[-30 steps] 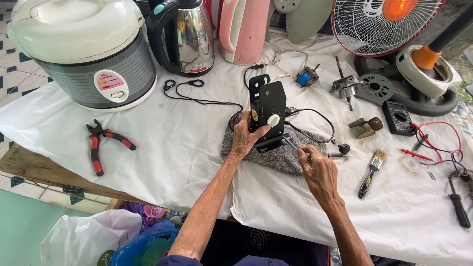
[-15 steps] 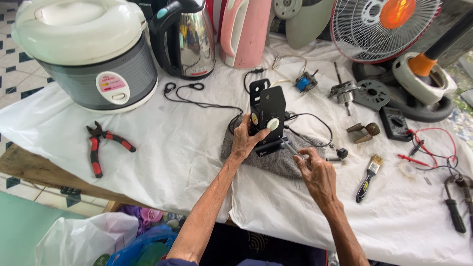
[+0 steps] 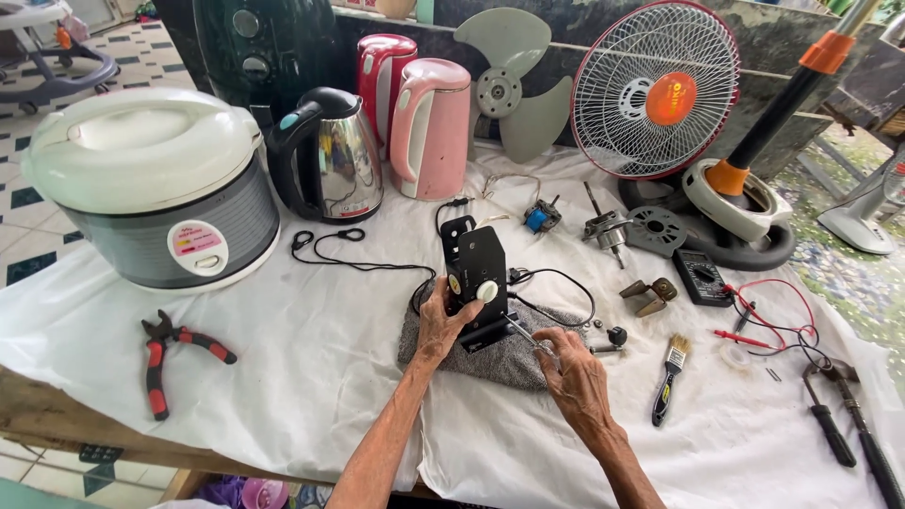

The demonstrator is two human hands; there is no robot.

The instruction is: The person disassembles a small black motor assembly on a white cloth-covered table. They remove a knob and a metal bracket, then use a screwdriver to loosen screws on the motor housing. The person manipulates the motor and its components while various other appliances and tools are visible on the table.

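Workbench lot, white sheet [image 3: 311, 377] over a wooden table.

Item in hand: black metal control housing [image 3: 474, 278], boxy, with a white knob on its face and a bracket at top; it stands upright on a grey cloth pad [image 3: 500, 356] near the middle of the sheet, thin black wires trailing from its right side. Left hand [image 3: 439, 325] is wrapped around the housing's lower left edge, thumb near the knob, holding it steady. Right hand [image 3: 575, 372] is closed in a narrow pinch on a slim screwdriver [image 3: 521, 335], tip angled up toward the housing's base.

Handling, by judgement: stiff sheet-metal body, moderately light, likely top-heavy when upright and prone to tipping; edges possibly sharp. Best held by the flat side walls, away from knob and wires, which look fragile at their joints. The cloth pad should limit sliding.

Surroundings: red-handled pliers [image 3: 165, 353] well to the left; white rice cooker [image 3: 156, 188]; steel kettle [image 3: 330, 160]; pink kettle [image 3: 434, 127]; fan guard [image 3: 657, 90] and loose fan blade [image 3: 509, 90] behind; small paintbrush [image 3: 667, 377] just right of the right hand; multimeter [image 3: 699, 276] with red leads.
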